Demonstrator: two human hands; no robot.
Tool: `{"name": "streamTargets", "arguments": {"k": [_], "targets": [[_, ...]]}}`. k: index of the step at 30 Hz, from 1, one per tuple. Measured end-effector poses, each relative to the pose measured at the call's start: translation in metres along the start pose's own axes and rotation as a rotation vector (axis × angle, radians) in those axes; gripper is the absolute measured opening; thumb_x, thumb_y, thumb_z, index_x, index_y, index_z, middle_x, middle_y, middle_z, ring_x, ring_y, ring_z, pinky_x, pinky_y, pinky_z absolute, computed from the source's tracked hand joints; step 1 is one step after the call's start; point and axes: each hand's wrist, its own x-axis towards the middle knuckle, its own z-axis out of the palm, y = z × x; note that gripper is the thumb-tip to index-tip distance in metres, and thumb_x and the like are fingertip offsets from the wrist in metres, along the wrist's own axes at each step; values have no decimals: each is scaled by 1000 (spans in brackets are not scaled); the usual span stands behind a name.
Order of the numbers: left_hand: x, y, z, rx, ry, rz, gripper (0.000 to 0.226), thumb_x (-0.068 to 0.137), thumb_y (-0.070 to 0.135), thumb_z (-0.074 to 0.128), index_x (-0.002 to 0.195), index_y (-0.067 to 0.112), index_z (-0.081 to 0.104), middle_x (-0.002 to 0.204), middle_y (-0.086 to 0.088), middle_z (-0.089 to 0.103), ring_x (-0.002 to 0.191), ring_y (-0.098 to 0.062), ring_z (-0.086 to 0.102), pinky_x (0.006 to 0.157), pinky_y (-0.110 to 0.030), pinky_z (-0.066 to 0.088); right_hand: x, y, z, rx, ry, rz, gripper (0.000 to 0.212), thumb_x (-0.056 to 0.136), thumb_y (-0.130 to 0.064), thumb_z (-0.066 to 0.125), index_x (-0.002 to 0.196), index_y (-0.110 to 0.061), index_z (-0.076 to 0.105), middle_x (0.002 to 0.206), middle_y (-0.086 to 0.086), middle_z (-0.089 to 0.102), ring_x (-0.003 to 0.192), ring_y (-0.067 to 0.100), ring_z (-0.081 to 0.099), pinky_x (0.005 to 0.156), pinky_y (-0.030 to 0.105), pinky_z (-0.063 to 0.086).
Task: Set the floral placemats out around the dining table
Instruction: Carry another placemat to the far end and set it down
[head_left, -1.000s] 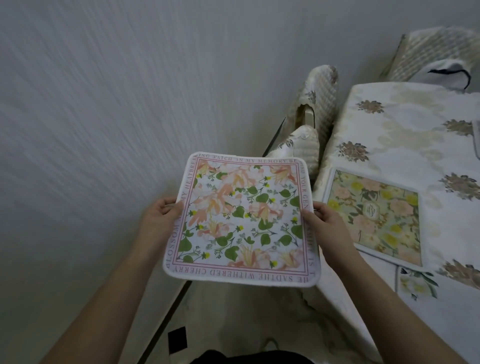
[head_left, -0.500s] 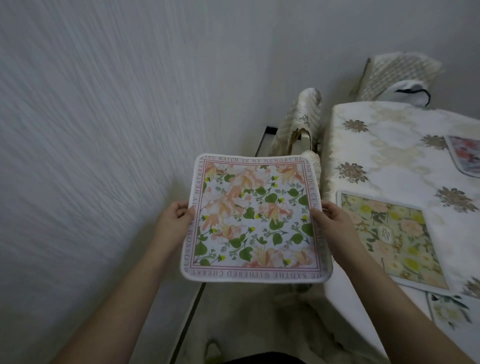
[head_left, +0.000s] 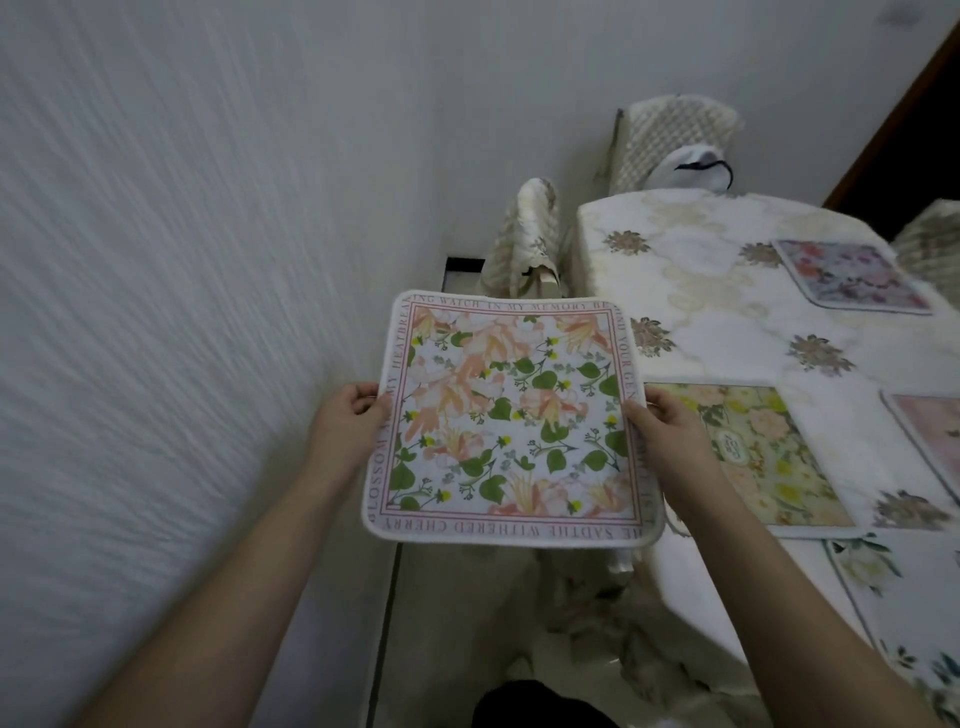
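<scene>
Beside the dining table (head_left: 691, 270), off its left edge and above the floor, one peach-and-green floral placemat (head_left: 511, 418) is held flat in the air, not yet on the cloth. Left hand (head_left: 345, 423) pinches its left edge, right hand (head_left: 662, 431) pinches its right edge, thumbs on top. Four more mats lie on the table: yellow one (head_left: 763, 457) just right of the right hand, purple one (head_left: 852, 275) further back, pink one (head_left: 930, 431) cut by the frame, white leafy one (head_left: 904, 613) nearest, possibly with another below it, edge unclear. Two covered chairs: one (head_left: 524, 234) between wall and table, one (head_left: 670, 135) at the far end with a white bag (head_left: 691, 166) on it. Textured wall (head_left: 182, 260) on the left.
</scene>
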Motion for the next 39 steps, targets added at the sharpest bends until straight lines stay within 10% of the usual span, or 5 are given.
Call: {"name": "streamTargets", "arguments": {"k": [18, 27, 39], "targets": [[172, 61, 87, 48, -239, -77, 9, 94, 16, 62, 100, 10, 64, 78, -5, 75, 68, -20, 74, 57, -32, 54, 127, -2, -13, 126, 189, 93, 15, 98, -23, 57, 109, -22, 66, 88, 3, 77, 77, 27, 75, 74, 50, 60], [273, 72, 150, 59, -445, -95, 9, 92, 16, 65, 100, 13, 64, 87, -10, 74, 65, -23, 73, 54, -32, 57, 158, 7, 0, 216, 404, 199, 14, 98, -18, 56, 107, -17, 66, 87, 8, 76, 73, 26, 75, 55, 32, 58], [318, 110, 247, 142, -775, -71, 8, 92, 14, 66, 99, 9, 64, 91, -19, 74, 71, -31, 72, 63, -41, 61, 154, 13, -19, 302, 730, 227, 17, 98, -20, 56, 113, -23, 64, 93, 2, 77, 76, 26, 75, 66, 43, 60]]}}
